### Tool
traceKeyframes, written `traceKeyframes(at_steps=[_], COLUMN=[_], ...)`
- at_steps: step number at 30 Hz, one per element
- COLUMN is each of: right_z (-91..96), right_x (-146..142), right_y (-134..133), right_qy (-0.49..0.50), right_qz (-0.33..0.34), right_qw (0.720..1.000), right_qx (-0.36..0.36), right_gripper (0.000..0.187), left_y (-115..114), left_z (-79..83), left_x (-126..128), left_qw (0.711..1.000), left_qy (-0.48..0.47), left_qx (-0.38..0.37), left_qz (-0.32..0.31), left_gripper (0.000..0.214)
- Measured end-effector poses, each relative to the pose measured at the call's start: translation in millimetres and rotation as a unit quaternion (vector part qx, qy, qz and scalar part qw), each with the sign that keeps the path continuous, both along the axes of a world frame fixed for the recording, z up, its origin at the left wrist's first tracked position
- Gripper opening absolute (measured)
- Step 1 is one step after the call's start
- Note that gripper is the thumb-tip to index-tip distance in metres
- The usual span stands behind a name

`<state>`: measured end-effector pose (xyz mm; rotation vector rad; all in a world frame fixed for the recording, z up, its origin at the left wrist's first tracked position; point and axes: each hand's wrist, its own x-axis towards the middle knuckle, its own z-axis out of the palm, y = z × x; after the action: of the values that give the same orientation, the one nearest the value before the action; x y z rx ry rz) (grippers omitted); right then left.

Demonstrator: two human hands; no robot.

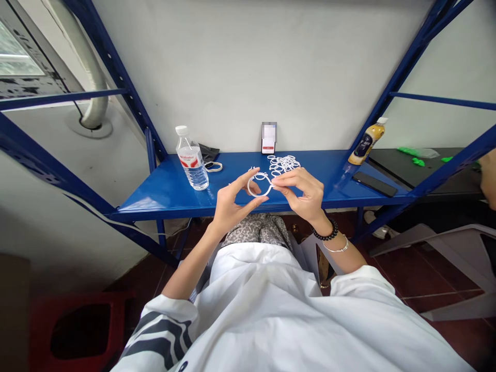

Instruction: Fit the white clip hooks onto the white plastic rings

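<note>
Above the front edge of the blue table, a thin white ring (251, 191) is held up between my two hands. My left hand (231, 202) curves round its left side, thumb and fingers gripping it. With thumb and forefinger, my right hand (306, 192) pinches the ring's right side, where a small tab seems to stick out. Behind my hands lies a loose pile of similar white rings (284, 164). A few more rings show partly behind the held one, close to my left fingers; whether they touch the hand I cannot tell.
A water bottle (191, 163) stands on the blue table (155, 194) at left, near a black pouch (208, 152). A phone (268, 138) leans on the wall. At right are a drink bottle (367, 142) and a dark phone (374, 184). Another person's hand (489, 178) shows at far right.
</note>
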<state>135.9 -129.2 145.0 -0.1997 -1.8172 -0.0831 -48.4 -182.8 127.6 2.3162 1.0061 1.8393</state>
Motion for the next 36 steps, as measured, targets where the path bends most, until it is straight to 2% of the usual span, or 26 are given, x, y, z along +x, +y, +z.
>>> traceKeyframes(at_steps=[9, 18, 28, 36], right_z=[-0.3, 1.1, 1.1, 0.2], right_x=[-2.2, -1.3, 0.4, 0.4], right_y=[-1.6, 0.9, 0.2, 1.5], right_qy=[0.001, -0.015, -0.009, 0.005], right_qz=[0.009, 0.031, 0.011, 0.005], right_qw=[1.000, 0.996, 0.999, 1.000], right_qx=[-0.026, -0.081, -0.039, -0.013], right_gripper=[0.009, 0.009, 0.004, 0.005], left_y=[-1.9, -1.2, -1.9, -0.9], left_z=[2.6, 0.8, 0.7, -0.1], left_x=[-1.4, -0.7, 3.0, 3.0], left_qw=[0.996, 0.994, 0.992, 0.988], left_qy=[0.045, 0.028, 0.059, 0.078], left_qx=[0.034, 0.046, 0.016, 0.032], left_qz=[0.072, 0.100, 0.108, 0.131], left_gripper=[0.052, 0.052, 0.049, 0.048])
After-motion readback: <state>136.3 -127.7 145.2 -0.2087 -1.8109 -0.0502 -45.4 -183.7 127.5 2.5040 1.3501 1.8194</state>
